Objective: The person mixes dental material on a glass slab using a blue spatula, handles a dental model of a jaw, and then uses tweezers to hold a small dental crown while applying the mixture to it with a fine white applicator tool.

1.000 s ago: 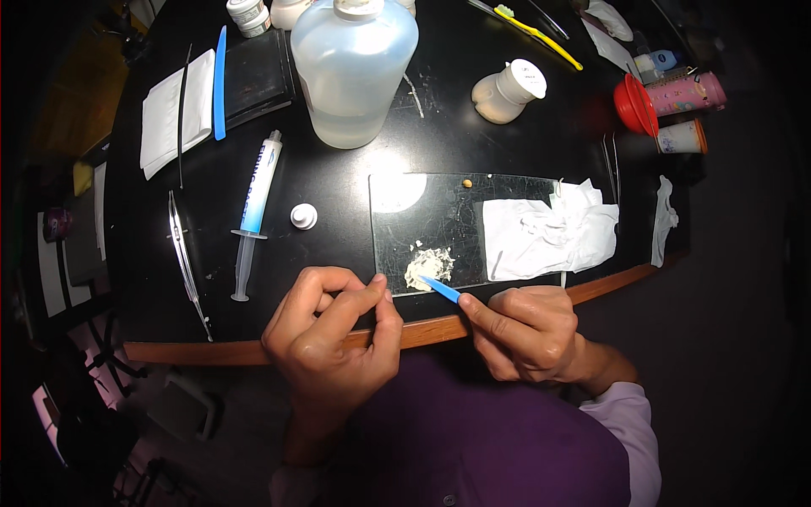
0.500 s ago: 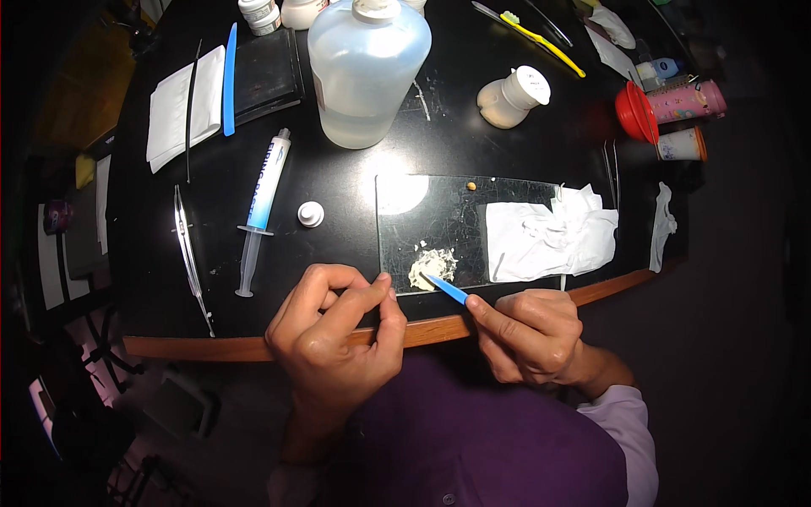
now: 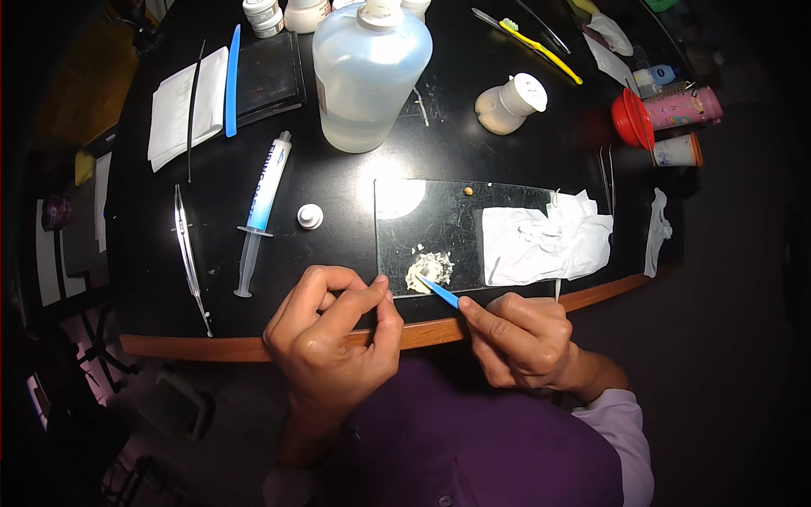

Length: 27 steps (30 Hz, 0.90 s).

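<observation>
My right hand (image 3: pixel 524 338) grips a blue spatula (image 3: pixel 445 296) like a pen. The spatula's tip rests in a crumbly cream-white paste (image 3: pixel 429 272) on a clear glass plate (image 3: pixel 460 241). My left hand (image 3: pixel 334 329) is closed at the plate's near left corner, thumb and index finger pinching its edge. On the plate's right part lies a crumpled white tissue (image 3: pixel 549 245). A small yellowish lump (image 3: pixel 468 192) sits near the plate's far edge.
Left of the plate lie a white cap (image 3: pixel 310 216), a paste syringe (image 3: pixel 265 211) and metal tweezers (image 3: pixel 190 262). Beyond stand a large translucent bottle (image 3: pixel 367 93) and a small lidded jar (image 3: pixel 507 106). A red bowl (image 3: pixel 629 118) is at right. The wooden table edge (image 3: pixel 194 348) runs near my hands.
My right hand has shifted slightly left, and the spatula tip has moved a little left within the paste. My left hand stays at the plate's corner.
</observation>
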Each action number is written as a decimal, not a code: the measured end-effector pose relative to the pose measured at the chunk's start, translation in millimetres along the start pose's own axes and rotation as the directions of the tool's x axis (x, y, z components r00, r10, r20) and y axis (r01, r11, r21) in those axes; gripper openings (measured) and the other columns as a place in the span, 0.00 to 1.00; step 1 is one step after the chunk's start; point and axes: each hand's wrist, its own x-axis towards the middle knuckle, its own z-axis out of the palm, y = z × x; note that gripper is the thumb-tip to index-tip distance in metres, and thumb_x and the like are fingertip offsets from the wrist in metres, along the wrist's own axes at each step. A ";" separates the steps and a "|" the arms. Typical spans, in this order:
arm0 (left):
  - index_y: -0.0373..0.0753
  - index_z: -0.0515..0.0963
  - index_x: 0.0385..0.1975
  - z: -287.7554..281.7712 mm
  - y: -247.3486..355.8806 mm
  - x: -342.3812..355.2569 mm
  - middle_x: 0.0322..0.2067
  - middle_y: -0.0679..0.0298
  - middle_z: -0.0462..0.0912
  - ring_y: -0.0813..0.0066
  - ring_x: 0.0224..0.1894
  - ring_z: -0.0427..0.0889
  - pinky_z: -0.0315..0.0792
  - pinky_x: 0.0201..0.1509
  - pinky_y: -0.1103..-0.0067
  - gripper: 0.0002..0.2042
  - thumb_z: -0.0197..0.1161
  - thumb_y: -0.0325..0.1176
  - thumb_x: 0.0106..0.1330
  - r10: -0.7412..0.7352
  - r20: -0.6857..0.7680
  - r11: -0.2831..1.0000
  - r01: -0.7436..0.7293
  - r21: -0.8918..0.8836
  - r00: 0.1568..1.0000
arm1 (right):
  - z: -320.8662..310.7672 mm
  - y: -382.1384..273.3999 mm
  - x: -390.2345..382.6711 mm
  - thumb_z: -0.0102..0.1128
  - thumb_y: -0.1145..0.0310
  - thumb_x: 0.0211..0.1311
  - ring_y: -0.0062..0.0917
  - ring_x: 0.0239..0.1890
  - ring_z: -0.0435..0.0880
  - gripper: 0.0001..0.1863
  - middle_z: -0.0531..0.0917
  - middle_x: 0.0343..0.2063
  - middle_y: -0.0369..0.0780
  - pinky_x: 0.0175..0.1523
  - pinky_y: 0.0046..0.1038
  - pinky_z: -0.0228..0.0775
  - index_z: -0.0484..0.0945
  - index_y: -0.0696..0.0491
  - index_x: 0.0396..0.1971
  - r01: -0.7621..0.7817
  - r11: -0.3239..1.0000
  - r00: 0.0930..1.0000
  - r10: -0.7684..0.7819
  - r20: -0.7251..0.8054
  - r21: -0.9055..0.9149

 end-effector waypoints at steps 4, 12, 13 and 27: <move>0.37 0.89 0.27 -0.1 -0.1 0.4 0.27 0.67 0.82 0.77 0.17 0.70 0.64 0.22 0.79 0.07 0.77 0.20 0.49 0.018 0.005 1.000 -0.018 0.013 1.000 | 2.0 8.4 3.0 0.70 0.82 0.51 0.19 0.16 0.74 0.21 0.74 0.20 0.36 0.18 0.26 0.65 0.87 0.70 0.48 0.016 1.000 0.998 -0.016 -0.054 -0.006; 0.37 0.89 0.27 0.8 -0.5 0.5 0.26 0.67 0.81 0.77 0.17 0.72 0.65 0.23 0.78 0.07 0.77 0.21 0.49 0.024 0.000 1.000 -0.024 0.009 1.000 | 1.5 3.5 -0.4 0.73 0.77 0.48 0.17 0.15 0.71 0.22 0.76 0.21 0.33 0.19 0.24 0.60 0.90 0.63 0.47 0.077 0.991 0.995 -0.083 -0.056 -0.111; 0.37 0.89 0.27 1.0 -0.8 0.3 0.26 0.67 0.81 0.76 0.17 0.72 0.65 0.23 0.78 0.07 0.77 0.21 0.49 0.024 -0.003 1.000 -0.024 0.010 1.000 | 3.8 2.3 -3.1 0.74 0.76 0.48 0.16 0.15 0.71 0.22 0.77 0.21 0.33 0.19 0.24 0.59 0.90 0.62 0.47 0.083 0.989 0.994 -0.091 -0.057 -0.125; 0.39 0.89 0.27 0.9 -3.6 -0.5 0.27 0.69 0.80 0.75 0.18 0.71 0.66 0.24 0.76 0.07 0.78 0.23 0.49 0.049 -0.012 0.998 -0.049 0.025 0.999 | 5.4 -0.5 -0.9 0.71 0.80 0.50 0.19 0.15 0.71 0.20 0.74 0.21 0.36 0.19 0.27 0.60 0.89 0.66 0.47 0.049 0.993 0.995 -0.058 -0.082 -0.108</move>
